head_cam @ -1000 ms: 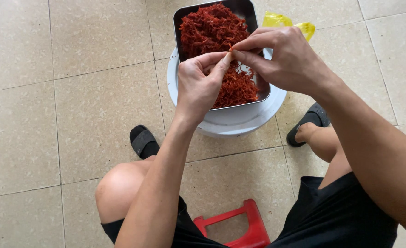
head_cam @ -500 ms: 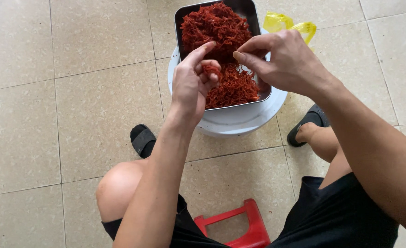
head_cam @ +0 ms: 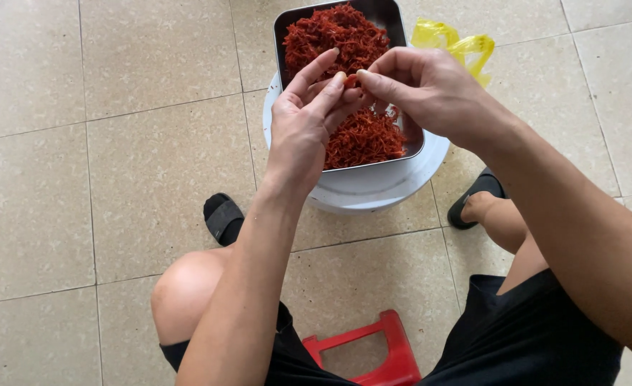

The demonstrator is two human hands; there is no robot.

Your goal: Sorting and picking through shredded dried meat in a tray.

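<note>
1. A small red piece (head_cam: 349, 80) sits pinched between the fingertips of both hands, above the metal tray (head_cam: 410, 136); it is too small and too covered to tell its shape.
2. The left slipper (head_cam: 223, 216) shows on the tiled floor (head_cam: 80, 179), its foot hidden behind the knee.
3. The left hand (head_cam: 305, 125) has thumb and forefinger closed on the piece, the other fingers loosely spread.
4. The red stool (head_cam: 373, 350) is mostly hidden under the black shorts.
5. The tray's heap of red shreds (head_cam: 337, 32) is partly covered by the hands; the tray rests on a white bucket (head_cam: 373, 189).
6. The right hand (head_cam: 430, 93) curls shut on the same piece.
7. A yellow bag (head_cam: 452, 39) peeks from behind that hand.
</note>
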